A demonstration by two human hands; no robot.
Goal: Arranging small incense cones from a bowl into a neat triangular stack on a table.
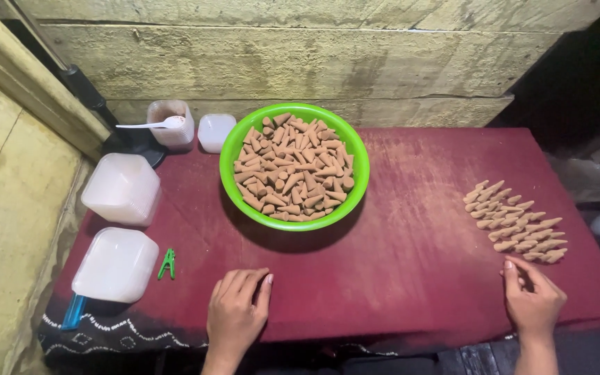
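Your left hand [236, 312] lies flat on the dark red cloth-covered surface [411, 229], fingers loosely together and its grip empty; your right hand [532, 298] rests near the front right edge, fingers lightly curled with the tips toward the surface, and you hold nothing there as far as the view shows. Just beyond the right fingertips lies the laid-out batch of small tan incense cones [519, 223], set in slanting rows. Ahead of the left hand and a little to its right stands the round bright green plastic bowl [294, 167], heaped with loose cones. You look to be between picks: one batch is arranged and the bowl is still full. A further cone would call for reaching forward over the bowl's rim and pinching a single cone lightly, since they look crumbly. Left of your left hand lies a small green clothes peg [167, 264].
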